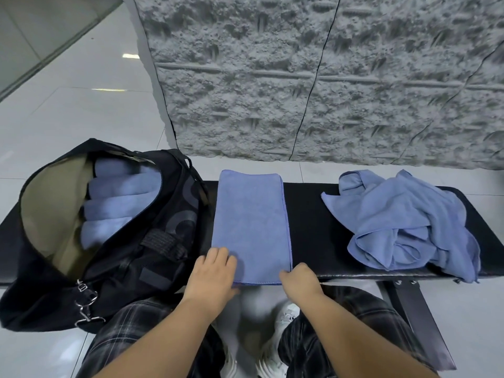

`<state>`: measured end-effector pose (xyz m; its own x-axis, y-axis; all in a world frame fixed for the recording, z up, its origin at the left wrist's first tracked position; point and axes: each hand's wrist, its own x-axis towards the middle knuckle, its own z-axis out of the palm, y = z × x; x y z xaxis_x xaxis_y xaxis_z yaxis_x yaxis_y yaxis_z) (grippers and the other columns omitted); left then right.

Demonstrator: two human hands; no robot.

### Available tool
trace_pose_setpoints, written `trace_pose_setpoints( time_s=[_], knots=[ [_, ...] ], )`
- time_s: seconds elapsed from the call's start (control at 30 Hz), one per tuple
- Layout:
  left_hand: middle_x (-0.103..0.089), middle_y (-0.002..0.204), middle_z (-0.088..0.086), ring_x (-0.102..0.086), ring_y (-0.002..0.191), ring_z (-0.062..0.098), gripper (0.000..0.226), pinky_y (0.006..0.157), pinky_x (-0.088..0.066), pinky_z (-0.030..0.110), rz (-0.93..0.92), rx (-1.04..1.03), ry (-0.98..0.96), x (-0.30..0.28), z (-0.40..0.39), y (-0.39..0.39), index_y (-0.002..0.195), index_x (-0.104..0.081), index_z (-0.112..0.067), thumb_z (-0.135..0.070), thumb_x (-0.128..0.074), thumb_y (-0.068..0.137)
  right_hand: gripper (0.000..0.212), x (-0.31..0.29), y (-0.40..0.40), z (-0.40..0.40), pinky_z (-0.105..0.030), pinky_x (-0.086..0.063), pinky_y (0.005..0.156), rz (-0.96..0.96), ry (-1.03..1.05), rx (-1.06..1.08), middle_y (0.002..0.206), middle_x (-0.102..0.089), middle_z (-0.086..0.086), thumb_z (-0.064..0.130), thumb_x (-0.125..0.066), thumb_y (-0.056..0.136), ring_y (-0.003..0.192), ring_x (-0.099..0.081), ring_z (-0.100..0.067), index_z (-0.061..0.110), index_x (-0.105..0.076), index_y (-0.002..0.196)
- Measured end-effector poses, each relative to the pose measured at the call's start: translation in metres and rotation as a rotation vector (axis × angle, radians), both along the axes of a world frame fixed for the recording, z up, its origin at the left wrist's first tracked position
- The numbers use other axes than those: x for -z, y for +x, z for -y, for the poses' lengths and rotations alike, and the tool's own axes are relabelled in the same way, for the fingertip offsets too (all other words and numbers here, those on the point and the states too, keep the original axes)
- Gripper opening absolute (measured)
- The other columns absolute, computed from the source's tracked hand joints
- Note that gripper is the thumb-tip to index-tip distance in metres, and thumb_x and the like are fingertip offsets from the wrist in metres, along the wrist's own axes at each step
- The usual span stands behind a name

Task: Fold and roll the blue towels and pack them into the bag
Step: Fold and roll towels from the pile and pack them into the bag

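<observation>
on worktop (313, 214): folded towel (251, 225), long axis running away; l hand (215, 271) flat on near-left corner, r hand (300, 279) pinching near-right corner.

A black padded bench (321, 214) stands on a glossy pale tiled floor (81, 110) that reflects ceiling lights. Behind it rises a rough grey textured wall (300, 77) split by thin dark seams. At far left, possibly a glass partition (32, 31).
</observation>
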<state>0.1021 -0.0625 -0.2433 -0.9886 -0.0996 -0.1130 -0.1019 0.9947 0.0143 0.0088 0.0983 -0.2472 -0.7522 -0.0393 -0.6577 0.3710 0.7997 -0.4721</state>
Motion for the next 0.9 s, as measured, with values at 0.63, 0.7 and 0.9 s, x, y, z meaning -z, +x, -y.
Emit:
trace_pose_setpoints(
  time_s=[0.63,0.7,0.9],
  knots=[
    [-0.045,0.098,-0.004,-0.036,0.092,0.015,0.019,0.085,-0.042,0.026,-0.031,-0.094,0.387,0.013,0.025,0.001,0.105,-0.063,-0.015,-0.023,-0.047,0.097,0.013,-0.014,-0.010,-0.018,-0.013,-0.035,0.050,0.064,-0.198,-0.302,0.069,-0.048,0.002,0.005,-0.057,0.085,0.056,-0.042,-0.007,0.019,-0.057,0.087],
    [-0.043,0.097,-0.005,-0.035,0.091,0.014,0.024,0.086,-0.036,0.020,-0.008,-0.121,0.428,0.016,0.028,-0.001,0.107,-0.063,-0.019,-0.022,-0.040,0.100,0.012,-0.009,-0.010,-0.016,-0.018,-0.035,0.057,-0.046,-0.161,-0.348,0.073,-0.048,0.003,0.014,-0.055,0.092,0.064,-0.044,-0.008,0.017,-0.053,0.080],
    [-0.048,0.098,-0.005,-0.041,0.090,0.014,0.022,0.081,-0.037,0.022,-0.023,-0.196,0.468,0.019,0.029,-0.004,0.104,-0.060,-0.016,-0.009,-0.040,0.097,0.019,-0.002,-0.012,-0.012,-0.026,-0.038,0.074,-0.079,-0.058,-0.326,0.093,-0.052,-0.005,0.026,-0.042,0.100,0.088,-0.053,-0.020,0.009,-0.049,0.097]
  ],
)
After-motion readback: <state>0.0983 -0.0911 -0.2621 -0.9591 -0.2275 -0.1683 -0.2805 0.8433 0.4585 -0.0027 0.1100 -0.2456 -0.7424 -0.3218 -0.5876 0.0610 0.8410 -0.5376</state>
